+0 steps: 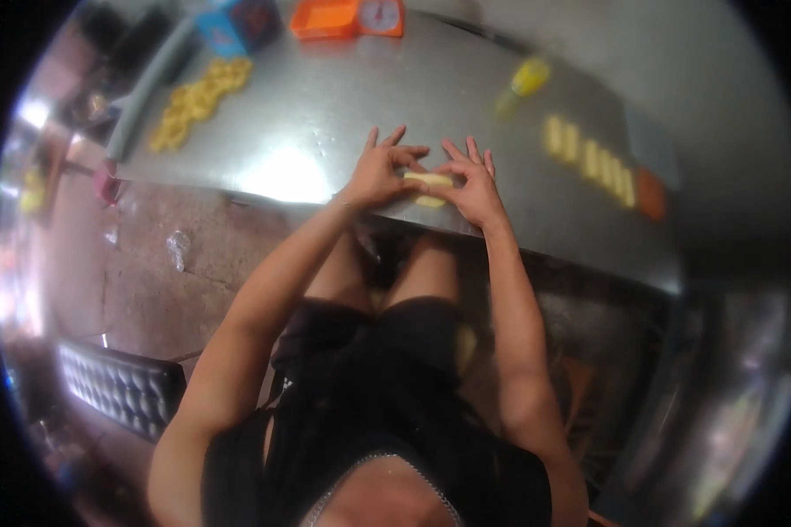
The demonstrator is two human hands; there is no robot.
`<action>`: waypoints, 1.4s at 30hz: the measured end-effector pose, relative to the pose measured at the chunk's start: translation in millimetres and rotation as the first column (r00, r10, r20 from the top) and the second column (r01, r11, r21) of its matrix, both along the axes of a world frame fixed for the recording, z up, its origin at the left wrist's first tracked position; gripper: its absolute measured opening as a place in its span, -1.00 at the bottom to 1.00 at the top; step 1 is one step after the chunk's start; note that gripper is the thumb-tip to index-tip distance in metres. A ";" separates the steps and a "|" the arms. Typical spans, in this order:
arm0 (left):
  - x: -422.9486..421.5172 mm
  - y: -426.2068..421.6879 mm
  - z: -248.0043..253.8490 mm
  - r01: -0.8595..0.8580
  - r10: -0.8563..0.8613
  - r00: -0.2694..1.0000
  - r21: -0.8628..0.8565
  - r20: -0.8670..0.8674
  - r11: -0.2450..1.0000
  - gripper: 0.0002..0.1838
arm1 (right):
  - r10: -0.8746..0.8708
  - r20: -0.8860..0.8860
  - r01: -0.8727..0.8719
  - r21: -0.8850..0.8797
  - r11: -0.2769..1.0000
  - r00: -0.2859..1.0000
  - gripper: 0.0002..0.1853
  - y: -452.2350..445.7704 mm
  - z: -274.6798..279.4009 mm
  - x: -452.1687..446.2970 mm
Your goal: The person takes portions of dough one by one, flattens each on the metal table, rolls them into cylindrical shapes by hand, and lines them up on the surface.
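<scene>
A short strip of pale yellow dough (430,178) is pinched between both my hands near the front edge of the metal table. My left hand (381,174) grips its left end with thumb and index finger, the other fingers spread upward. Its right end sits between the thumb and index finger of my right hand (475,187), whose remaining fingers also fan out. A second pale patch shows just below the strip; I cannot tell whether it is dough or a reflection.
Several dough rings (197,102) lie at the table's left. Several dough strips (591,158) are lined up at the right, beside an orange block-like item (650,194). A yellow bottle-like object (528,79), an orange scale (380,16) and a blue box (236,27) are further back.
</scene>
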State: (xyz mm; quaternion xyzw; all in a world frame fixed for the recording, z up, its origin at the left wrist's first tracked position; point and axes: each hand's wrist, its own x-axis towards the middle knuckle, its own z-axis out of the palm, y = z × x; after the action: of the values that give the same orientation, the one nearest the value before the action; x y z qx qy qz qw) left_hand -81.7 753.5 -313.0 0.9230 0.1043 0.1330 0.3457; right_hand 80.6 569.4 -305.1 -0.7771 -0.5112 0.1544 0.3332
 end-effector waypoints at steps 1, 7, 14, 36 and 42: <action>1.6 -8.3 2.7 -0.045 0.045 0.999 0.022 0.018 0.999 -0.61 | -0.025 -0.016 0.026 0.047 0.999 1.000 -0.52 0.8 -3.9 -2.6; -6.1 -8.7 -4.9 -0.047 0.044 0.993 0.029 0.107 0.998 -0.56 | 0.014 0.066 -0.017 0.052 0.999 0.998 -0.51 -6.2 -1.2 -3.5; 2.1 -12.4 -6.8 -0.095 0.089 0.992 0.057 0.090 0.994 -0.53 | -0.052 -0.006 0.052 0.063 0.997 0.999 -0.50 -3.3 2.3 -5.7; -1.7 -13.7 9.8 -0.037 0.029 0.997 0.115 0.071 0.993 -0.47 | -0.083 0.022 0.079 0.140 0.987 0.996 -0.60 -8.6 10.7 -16.1; -26.0 -22.9 -5.0 0.060 -0.062 0.998 0.133 0.010 0.989 -0.41 | -0.006 0.028 0.004 0.085 0.996 1.000 -0.55 -28.2 -1.3 -32.0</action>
State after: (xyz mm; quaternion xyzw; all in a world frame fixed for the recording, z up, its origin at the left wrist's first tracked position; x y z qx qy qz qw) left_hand -107.7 730.7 -317.9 0.9457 0.0647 0.1355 0.2884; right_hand 48.6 541.2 -306.4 -0.7656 -0.5201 0.1208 0.3588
